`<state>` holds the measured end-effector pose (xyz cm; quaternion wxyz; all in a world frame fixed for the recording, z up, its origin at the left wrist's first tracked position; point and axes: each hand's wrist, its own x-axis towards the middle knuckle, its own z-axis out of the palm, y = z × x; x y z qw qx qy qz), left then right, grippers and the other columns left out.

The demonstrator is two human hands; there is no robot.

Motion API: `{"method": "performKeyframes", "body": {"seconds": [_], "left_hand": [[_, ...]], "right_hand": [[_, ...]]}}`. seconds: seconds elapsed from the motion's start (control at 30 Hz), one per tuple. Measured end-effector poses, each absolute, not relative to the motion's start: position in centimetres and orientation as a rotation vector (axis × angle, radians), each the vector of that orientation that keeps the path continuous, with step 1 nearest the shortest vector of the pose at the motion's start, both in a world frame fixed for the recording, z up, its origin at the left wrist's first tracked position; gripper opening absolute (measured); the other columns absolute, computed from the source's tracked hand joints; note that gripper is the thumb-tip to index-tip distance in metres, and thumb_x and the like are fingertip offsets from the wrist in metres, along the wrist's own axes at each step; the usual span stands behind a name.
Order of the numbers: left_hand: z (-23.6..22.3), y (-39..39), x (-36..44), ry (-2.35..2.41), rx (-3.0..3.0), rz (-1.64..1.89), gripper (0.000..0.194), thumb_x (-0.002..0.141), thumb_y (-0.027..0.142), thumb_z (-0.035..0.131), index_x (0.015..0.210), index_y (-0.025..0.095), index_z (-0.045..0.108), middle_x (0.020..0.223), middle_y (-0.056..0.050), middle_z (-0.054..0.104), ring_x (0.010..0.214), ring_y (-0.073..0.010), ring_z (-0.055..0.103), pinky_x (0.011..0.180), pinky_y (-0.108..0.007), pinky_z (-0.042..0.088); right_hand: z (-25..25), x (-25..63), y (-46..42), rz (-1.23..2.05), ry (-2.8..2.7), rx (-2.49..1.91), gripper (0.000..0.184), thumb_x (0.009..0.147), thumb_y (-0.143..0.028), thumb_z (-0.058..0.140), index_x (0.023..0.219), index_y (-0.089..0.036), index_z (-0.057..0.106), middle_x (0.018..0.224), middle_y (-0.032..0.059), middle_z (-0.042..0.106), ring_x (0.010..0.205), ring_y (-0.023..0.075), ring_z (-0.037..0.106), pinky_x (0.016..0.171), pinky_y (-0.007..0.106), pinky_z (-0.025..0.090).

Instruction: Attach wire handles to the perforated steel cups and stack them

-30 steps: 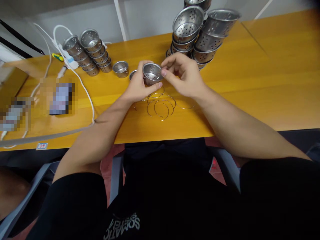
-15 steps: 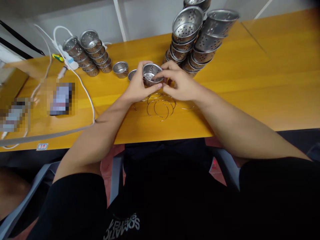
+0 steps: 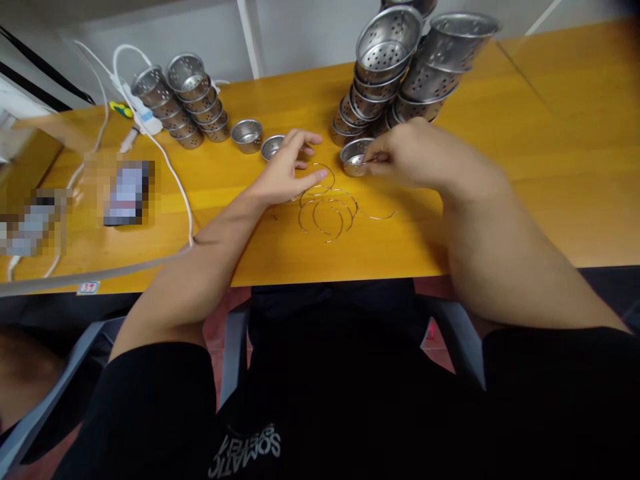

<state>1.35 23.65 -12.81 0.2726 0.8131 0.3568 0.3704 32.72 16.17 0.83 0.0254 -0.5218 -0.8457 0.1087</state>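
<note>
My right hand (image 3: 405, 152) is closed at the right side of a small perforated metal cup (image 3: 353, 167), thumb and fingers pinching at its rim. This cup sits low by the table, in front of the tall cup stacks; whether it touches the wood I cannot tell. My left hand (image 3: 286, 170) is open and holds nothing, its fingers apart and pointing right. Just behind it stands another perforated cup (image 3: 271, 148), partly hidden by the hand. Several thin curved wire rings (image 3: 327, 207) lie loosely on the table between my hands, nearer to me.
Tall stacks of perforated cups (image 3: 387, 57) rise at the back right. Shorter stacks (image 3: 193, 100) stand at the back left, with a single cup (image 3: 247, 137) beside them. A white cable (image 3: 175, 183) and a blurred-out phone (image 3: 129, 192) lie on the left.
The cup that both hands held has moved right with my right hand. My left hand has let go of it and stays nearly where it was, fingers opened.
</note>
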Motion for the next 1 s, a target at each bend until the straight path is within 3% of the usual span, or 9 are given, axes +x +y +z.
{"method": "performKeyframes", "body": {"seconds": [0.1,0.2,0.3,0.47,0.63,0.77,0.9,1.0], "left_hand": [[-12.3,23.3,1.1,0.947,2.227,0.977,0.054,0.107,0.041,0.101,0.155,0.035,0.077,0.167,-0.013,0.075,0.148,-0.0332,0.082,0.118,-0.047,0.079],[-12.0,23.1,0.9,0.849,2.244,0.992,0.044,0.109,0.038,0.096,0.15,0.033,0.078,0.163,-0.013,0.075,0.144,-0.032,0.083,0.12,-0.049,0.078],[-11.9,22.9,0.9,0.823,2.238,0.995,0.043,0.109,0.035,0.094,0.149,0.031,0.079,0.16,-0.013,0.078,0.147,-0.0319,0.083,0.122,-0.049,0.077],[-12.0,22.9,0.9,0.866,2.223,0.954,0.047,0.112,0.053,0.1,0.147,0.029,0.08,0.163,-0.013,0.08,0.15,-0.0325,0.081,0.125,-0.051,0.076],[-11.9,22.8,1.1,0.801,2.241,0.986,0.052,0.116,0.072,0.093,0.144,0.03,0.081,0.16,-0.012,0.079,0.147,-0.0328,0.082,0.121,-0.054,0.078],[-10.3,22.3,1.4,0.911,2.275,1.102,0.048,0.119,0.075,0.084,0.137,0.031,0.081,0.155,-0.015,0.079,0.145,-0.0383,0.082,0.116,-0.059,0.077],[-9.1,23.5,-0.1,1.086,2.33,1.225,0.047,0.119,0.069,0.085,0.151,0.036,0.073,0.177,-0.015,0.069,0.177,-0.0454,0.059,0.143,-0.074,0.062],[-10.5,25.7,-2.3,1.205,2.349,1.272,0.068,0.112,0.058,0.093,0.168,0.043,0.057,0.184,-0.013,0.064,0.193,-0.0421,0.038,0.159,-0.077,0.043]], "right_hand": [[0.6,32.4,16.3,0.313,-2.591,-1.699,0.022,0.12,-0.031,0.081,0.102,-0.02,0.086,0.101,0.0208,0.087,0.081,0.0252,0.056,0.085,0.046,0.041],[0.0,32.6,16.8,0.291,-2.558,-1.737,0.021,0.12,-0.029,0.078,0.109,-0.015,0.09,0.109,0.026,0.089,0.086,0.0267,0.061,0.085,0.047,0.041],[-0.7,32.8,17.5,0.288,-2.549,-1.729,0.017,0.116,-0.023,0.076,0.11,-0.015,0.09,0.109,0.0243,0.088,0.088,0.0266,0.061,0.085,0.045,0.041],[-1.4,33.2,18.2,0.306,-2.549,-1.693,0.011,0.113,-0.024,0.08,0.105,-0.02,0.086,0.099,0.0189,0.086,0.079,0.0244,0.053,0.081,0.044,0.04],[-0.9,33.0,17.5,0.315,-2.497,-1.598,0.025,0.118,-0.038,0.079,0.123,-0.017,0.093,0.113,0.025,0.092,0.096,0.035,0.074,0.089,0.047,0.048],[-0.4,32.5,16.2,0.465,-2.415,-1.318,0.034,0.122,-0.051,0.073,0.131,-0.025,0.092,0.11,0.0161,0.091,0.103,0.0379,0.079,0.103,0.052,0.057],[-0.2,32.2,15.7,0.587,-2.391,-1.211,0.033,0.116,-0.057,0.076,0.128,-0.029,0.09,0.097,0.0112,0.083,0.09,0.0349,0.072,0.102,0.054,0.057],[-0.5,32.4,16.1,0.594,-2.451,-1.177,0.032,0.112,-0.051,0.076,0.126,-0.026,0.091,0.1,0.0115,0.085,0.087,0.0316,0.072,0.098,0.051,0.056]]}}
